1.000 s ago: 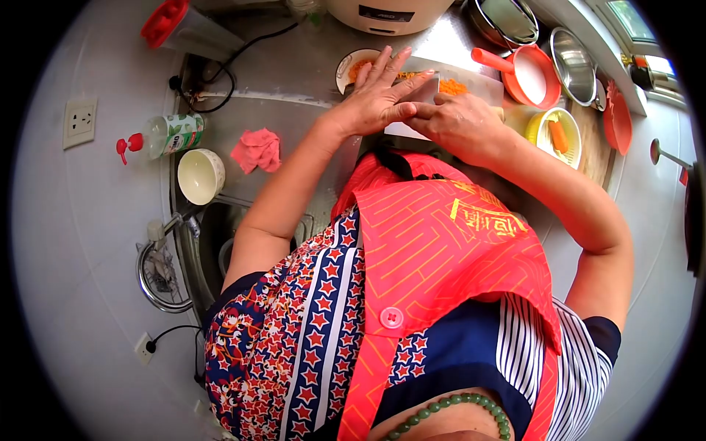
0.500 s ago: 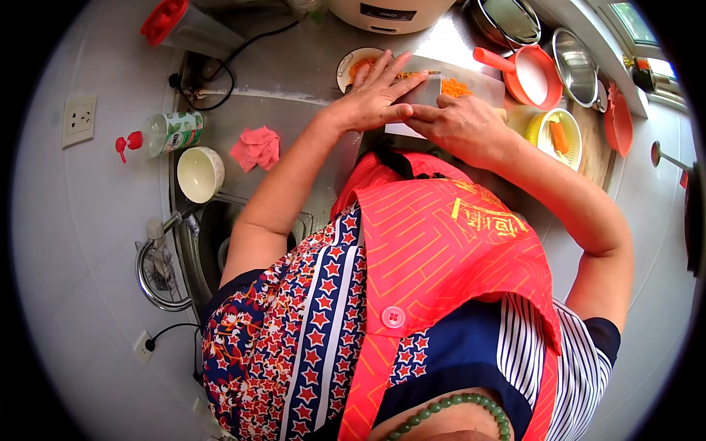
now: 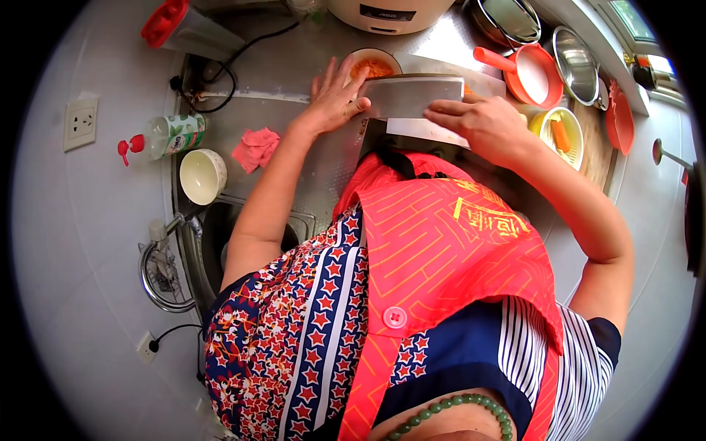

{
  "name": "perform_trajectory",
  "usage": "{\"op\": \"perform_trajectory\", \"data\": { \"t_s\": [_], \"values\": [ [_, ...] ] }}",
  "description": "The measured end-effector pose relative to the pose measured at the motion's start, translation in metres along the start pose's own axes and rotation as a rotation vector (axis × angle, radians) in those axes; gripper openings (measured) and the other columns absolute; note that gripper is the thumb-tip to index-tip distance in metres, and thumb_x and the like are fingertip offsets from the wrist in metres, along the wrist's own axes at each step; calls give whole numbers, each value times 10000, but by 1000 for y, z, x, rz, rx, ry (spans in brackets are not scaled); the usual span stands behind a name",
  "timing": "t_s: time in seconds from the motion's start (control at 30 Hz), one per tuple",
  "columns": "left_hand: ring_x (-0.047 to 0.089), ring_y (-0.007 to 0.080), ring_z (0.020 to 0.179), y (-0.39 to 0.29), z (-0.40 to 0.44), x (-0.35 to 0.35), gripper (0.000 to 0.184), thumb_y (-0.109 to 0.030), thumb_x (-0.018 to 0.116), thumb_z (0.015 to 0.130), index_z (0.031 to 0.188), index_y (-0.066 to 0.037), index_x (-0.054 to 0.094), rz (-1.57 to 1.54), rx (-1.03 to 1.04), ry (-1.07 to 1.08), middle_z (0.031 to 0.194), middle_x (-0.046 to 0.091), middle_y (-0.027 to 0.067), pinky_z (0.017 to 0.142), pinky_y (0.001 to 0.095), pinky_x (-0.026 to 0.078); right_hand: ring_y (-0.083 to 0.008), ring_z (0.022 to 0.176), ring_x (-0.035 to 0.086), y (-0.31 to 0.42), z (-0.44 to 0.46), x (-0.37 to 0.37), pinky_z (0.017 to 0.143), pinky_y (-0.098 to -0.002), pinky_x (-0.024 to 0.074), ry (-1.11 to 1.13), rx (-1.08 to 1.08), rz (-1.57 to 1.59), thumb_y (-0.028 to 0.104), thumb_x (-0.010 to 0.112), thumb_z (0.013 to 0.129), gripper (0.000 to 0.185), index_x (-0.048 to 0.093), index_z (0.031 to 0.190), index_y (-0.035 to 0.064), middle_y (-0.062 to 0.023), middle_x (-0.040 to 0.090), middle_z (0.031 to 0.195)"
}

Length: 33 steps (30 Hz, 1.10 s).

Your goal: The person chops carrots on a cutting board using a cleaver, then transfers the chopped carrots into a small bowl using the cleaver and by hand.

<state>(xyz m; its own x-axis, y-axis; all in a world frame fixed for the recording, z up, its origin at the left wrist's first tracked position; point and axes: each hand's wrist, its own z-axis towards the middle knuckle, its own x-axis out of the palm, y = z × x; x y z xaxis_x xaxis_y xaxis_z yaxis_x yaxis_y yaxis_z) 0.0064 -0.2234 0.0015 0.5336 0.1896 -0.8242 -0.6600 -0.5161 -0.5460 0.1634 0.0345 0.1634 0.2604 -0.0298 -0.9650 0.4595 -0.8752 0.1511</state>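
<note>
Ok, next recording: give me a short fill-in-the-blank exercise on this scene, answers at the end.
1. Of the left hand and the right hand, the one nearer the dish of shreds is the ____.
2. The shreds in that dish are ____.
3. The crumpled cloth near the pale bowl is ____.
4. The pump top on the bottle is ____.

Missing words: left; orange; pink; red.

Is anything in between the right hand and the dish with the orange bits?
Yes: a wide metal blade lies between the right hand and the dish. The left hand is also there, overlapping the dish's near left edge.
</note>
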Motion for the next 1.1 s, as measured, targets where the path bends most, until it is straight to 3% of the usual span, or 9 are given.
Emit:
{"op": "perform_trajectory", "data": {
  "t_s": [0.07,0.13,0.27,0.33,0.47,0.6,0.63,0.83,1.1],
  "values": [
    [-9,377,1448,3,2,-1,987,-851,215,777,1494,-175,273,-34,-24,-70,1582,51,124,1113,598,62,-259,898,641,-12,-17,5,757,-361,536,-56,77,78,5,541,766,537,570,1278,164,3,576,1291],
    [84,400,1426,5,9,-2,932,-809,263,812,1455,-140,350,-142,20,-261,1554,145,150,1117,559,122,-245,783,642,-22,-38,16,714,-333,530,-264,184,253,-19,564,744,544,597,1253,171,-39,611,1231],
    [404,389,1266,-10,27,-9,614,-538,533,896,1301,-76,537,-193,165,-580,1392,421,182,1059,465,326,-135,612,574,-18,-81,23,578,-257,482,-449,651,757,1,580,798,441,603,1228,99,-48,654,940],
    [506,351,1135,-40,30,-16,450,-333,625,861,1212,-53,592,-370,138,-544,1280,509,173,989,427,406,-77,561,519,-11,-106,49,521,-220,442,-445,946,1109,34,588,837,382,595,1219,49,-15,619,784],
    [625,208,926,-91,31,0,366,-62,672,799,1163,-46,628,-553,174,-405,1179,594,120,767,292,524,-58,524,502,10,-146,109,461,-212,425,-651,1077,1502,62,581,875,315,590,1182,-2,21,540,685],
    [576,285,1097,-101,36,48,326,-119,639,851,1168,-47,618,-516,265,-329,1184,592,140,949,352,447,-66,549,525,42,-167,157,469,-218,464,-798,1230,1746,71,574,883,256,601,1130,7,2,558,727],
    [506,323,1200,-100,36,58,362,-184,609,887,1219,-40,580,-543,241,-270,1239,559,161,1029,377,373,-66,553,523,49,-168,168,468,-219,464,-843,1245,1784,72,571,886,249,600,1124,8,2,558,726],
    [355,420,1294,-88,55,93,537,-271,597,891,1320,14,445,-244,311,-352,1383,395,234,1091,463,282,-74,582,522,73,-168,202,482,-223,468,-1018,1304,1924,62,564,893,235,582,1123,19,-5,573,763],
    [292,455,1313,-96,72,115,644,-337,613,860,1342,27,392,-37,101,-420,1390,366,257,1105,522,216,-72,624,544,88,-154,196,535,-227,486,-939,1206,1993,78,570,906,217,593,1116,29,10,570,801]
  ]
}}
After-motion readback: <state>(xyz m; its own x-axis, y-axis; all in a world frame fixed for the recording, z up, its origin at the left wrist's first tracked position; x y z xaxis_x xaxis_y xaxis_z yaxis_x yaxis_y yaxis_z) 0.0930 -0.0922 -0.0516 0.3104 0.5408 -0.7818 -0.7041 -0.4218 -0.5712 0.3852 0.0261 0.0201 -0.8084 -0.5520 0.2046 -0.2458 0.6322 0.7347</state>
